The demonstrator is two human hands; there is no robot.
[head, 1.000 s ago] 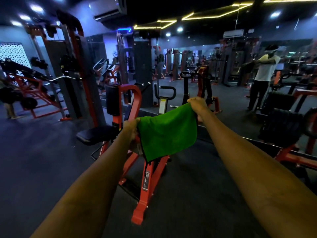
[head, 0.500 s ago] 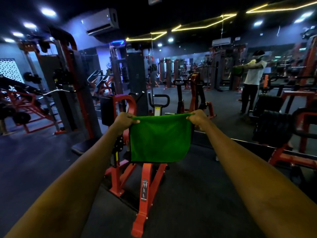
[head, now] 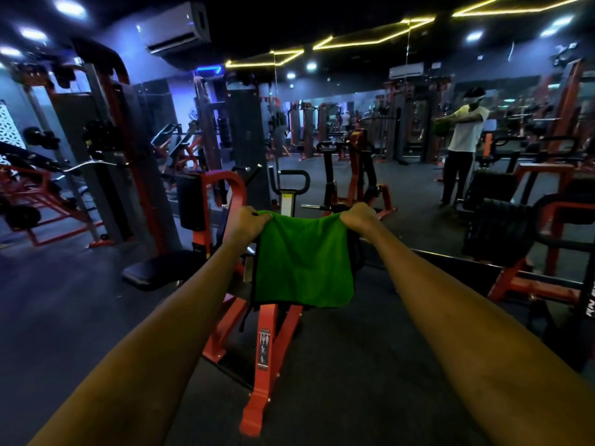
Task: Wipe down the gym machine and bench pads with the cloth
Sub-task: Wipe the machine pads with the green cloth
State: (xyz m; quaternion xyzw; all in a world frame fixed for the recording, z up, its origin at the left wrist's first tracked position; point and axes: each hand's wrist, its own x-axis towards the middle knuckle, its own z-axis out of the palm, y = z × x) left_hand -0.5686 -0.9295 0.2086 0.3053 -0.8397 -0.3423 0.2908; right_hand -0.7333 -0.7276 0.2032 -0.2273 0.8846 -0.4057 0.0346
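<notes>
Head view, forward and down. Both arms were stretched out toward twelve o'clock. The left hand (head: 246, 222) pinched the upper left corner of the green cloth (head: 302, 268), fingers curled over the hem. The right hand (head: 359, 217) gripped the upper right corner in the same way. The cloth hung spread between them as a flat sheet, in the air and touching no pad.

Behind it stood the orange-framed gym machine (head: 267, 342), its base rail running toward the viewer at six o'clock. The black seat pad (head: 154, 272) lay at nine o'clock of the cloth, low and level. The upright black chest pad (head: 190, 204) stood at about ten o'clock, beside the curved orange post. At two o'clock a figure in a pale shirt (head: 465, 136) held both arms out, probably a mirror reflection.

By this evidence, wiping was not under way: the cloth was only opened out, apparently in readiness. The dim light showed no streaks or damp on any pad, so what had been cleaned could not be told. Seat pad, chest pad and frame appeared left to do.
</notes>
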